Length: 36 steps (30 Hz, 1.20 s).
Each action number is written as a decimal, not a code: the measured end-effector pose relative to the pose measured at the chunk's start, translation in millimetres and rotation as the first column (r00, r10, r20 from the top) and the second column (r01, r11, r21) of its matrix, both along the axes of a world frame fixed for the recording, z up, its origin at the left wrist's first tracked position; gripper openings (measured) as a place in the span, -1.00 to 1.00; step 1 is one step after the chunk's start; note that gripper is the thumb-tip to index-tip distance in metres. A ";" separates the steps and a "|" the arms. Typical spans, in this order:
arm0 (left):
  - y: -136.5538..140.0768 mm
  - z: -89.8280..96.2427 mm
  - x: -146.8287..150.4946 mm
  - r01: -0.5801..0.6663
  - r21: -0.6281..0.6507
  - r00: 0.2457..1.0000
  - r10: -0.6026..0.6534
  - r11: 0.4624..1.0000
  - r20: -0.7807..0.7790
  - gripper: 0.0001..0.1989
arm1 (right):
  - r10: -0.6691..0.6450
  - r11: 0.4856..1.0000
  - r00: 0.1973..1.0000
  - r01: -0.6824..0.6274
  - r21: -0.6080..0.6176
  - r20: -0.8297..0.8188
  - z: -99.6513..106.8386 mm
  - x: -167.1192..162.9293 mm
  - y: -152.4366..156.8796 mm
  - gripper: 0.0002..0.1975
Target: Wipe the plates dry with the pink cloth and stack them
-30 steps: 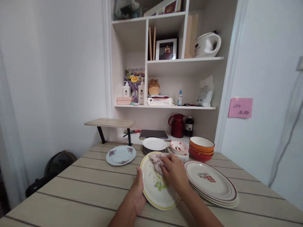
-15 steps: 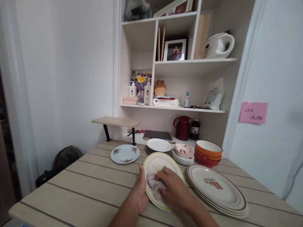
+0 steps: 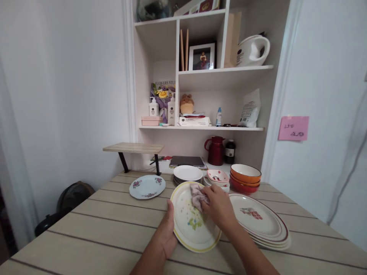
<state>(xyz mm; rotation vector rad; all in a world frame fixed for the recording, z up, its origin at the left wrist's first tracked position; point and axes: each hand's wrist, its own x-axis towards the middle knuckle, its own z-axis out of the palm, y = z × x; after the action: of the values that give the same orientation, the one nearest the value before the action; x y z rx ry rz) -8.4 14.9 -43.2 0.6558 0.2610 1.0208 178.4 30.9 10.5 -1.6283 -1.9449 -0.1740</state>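
Note:
A cream plate (image 3: pixel 186 236) with a yellow rim and a printed flower pattern is tilted up above the table, its face toward me. My left hand (image 3: pixel 167 233) grips its left edge, thumb at the rim and the other fingers hidden behind. Bunched in my right hand (image 3: pixel 216 204) is a pale greyish-pink cloth (image 3: pixel 197 195), pressed against the plate's upper right part. Close to my right forearm lies a stack of oval plates (image 3: pixel 266 217) with dark red rims. A white plate with purple flowers (image 3: pixel 147 187) rests on the table to the left.
Behind the held plate stand a stack of white plates (image 3: pixel 187 173), a small pink-patterned bowl (image 3: pixel 218 176) on white dishes, and stacked orange and red bowls (image 3: pixel 246 177). A small wooden riser (image 3: pixel 133 148) sits at the back left. Farther back is a red jug (image 3: pixel 215 151) below the shelves.
My right hand has moved the cloth from the plate's lower left up to its upper right, uncovering the flower pattern. The left hand keeps its grip. The view has turned slightly right.

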 end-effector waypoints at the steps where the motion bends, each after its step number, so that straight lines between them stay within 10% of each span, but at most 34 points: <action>1: -0.4 0.3 -0.7 0.015 0.001 1.000 -0.015 1.000 0.002 -0.18 | -0.004 0.999 1.000 0.005 -0.042 0.029 -0.5 5.4 -1.2 -0.74; 6: -0.6 1.6 -2.6 0.068 0.010 0.997 -0.069 0.998 0.030 -0.17 | 0.209 0.950 0.969 -0.170 -0.261 0.129 -4.0 5.7 -18.2 -0.66; 12: -0.9 3.5 -2.6 0.076 0.001 0.996 -0.076 0.997 0.050 -0.18 | 0.407 0.906 0.898 -0.372 -0.203 0.167 -7.9 -44.4 -36.4 -0.70; 26: 5.6 -3.2 0.9 0.025 0.041 0.998 -0.027 0.999 0.061 -0.33 | 0.067 0.987 0.996 -0.059 0.151 -0.053 4.5 -20.4 -2.4 -0.69; 36: 9.9 -8.2 -1.8 0.056 -0.030 0.997 -0.055 0.998 0.054 -0.22 | 0.170 0.951 0.985 -0.155 -0.266 0.037 -5.5 9.0 -8.7 -0.74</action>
<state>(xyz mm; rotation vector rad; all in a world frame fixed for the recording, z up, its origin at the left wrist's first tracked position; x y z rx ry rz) -10.1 24.8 -51.4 0.6034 0.2110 0.9777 187.4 22.2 5.1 -1.6296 -2.2141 0.1066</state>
